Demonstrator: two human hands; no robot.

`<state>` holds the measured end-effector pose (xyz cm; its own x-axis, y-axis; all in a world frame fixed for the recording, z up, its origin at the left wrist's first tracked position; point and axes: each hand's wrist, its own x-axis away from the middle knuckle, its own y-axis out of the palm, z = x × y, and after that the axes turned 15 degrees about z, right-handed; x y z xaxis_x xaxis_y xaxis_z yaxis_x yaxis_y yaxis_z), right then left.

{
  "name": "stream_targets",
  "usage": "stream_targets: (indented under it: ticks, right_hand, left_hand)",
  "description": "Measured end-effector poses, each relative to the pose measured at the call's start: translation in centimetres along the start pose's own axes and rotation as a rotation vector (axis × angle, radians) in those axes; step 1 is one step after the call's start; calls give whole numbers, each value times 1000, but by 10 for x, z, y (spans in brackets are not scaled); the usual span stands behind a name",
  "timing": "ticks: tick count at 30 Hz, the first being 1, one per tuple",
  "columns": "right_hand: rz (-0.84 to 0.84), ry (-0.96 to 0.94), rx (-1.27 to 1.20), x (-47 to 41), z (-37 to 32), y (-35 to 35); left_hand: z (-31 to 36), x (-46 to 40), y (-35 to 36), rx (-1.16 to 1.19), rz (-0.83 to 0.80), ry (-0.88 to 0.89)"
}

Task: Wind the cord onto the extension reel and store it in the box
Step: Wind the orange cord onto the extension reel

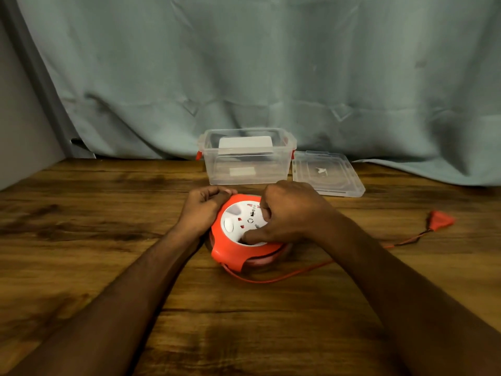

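Extension reel (244, 234): orange housing, white socket face, lying flat on the wooden table (81, 213) at frame centre. Your left hand (202, 210) cups its left rim, fingers curled closed against the housing. Your right hand (287, 210) rests on the socket face, fingers bent, thumb pressed into a recess near the lower edge. Cord (298, 272): orange, leaves the reel's lower edge and trails right to the plug (442, 221) at right of frame. Clear plastic box (248, 156): open, just above the reel. Lid (328, 173): flat beside the box, to its right.
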<state>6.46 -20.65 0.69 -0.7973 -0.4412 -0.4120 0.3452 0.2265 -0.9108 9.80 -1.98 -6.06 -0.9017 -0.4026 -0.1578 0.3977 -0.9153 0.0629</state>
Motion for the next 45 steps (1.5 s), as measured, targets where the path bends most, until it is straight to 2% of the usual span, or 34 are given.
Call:
stream_targets:
  ticks: [6,8,12,16,20,24,40,45]
  right_hand:
    - [152,-39,80,3,-16,7]
    - [147,-59,68,2,-14,7]
    - [42,-18,-96,-4,9,-3]
    - [-131,11,-311,-1,31,-16]
    - [-215,8,-401,-2,37,-13]
    - [-257,-17,-388,-3,34,-5]
    - [-127,12,-129,0,8,-10]
    - [-102,-67,-100,0,2,-8]
  left_hand:
    - [-2,-3,-1,-17,-10,-11]
    - [-2,-4,-2,-8,-17,-25]
    - [0,-3,0,-61,-65,-8]
    - [0,-1,0,-93,-136,-1]
    - [0,-1,-1,-93,-166,-1]
    - [-3,-3,-2,-86,-199,-12]
    - [4,4,1,-44,-127,-1]
    - [2,2,0,-60,-123,-4]
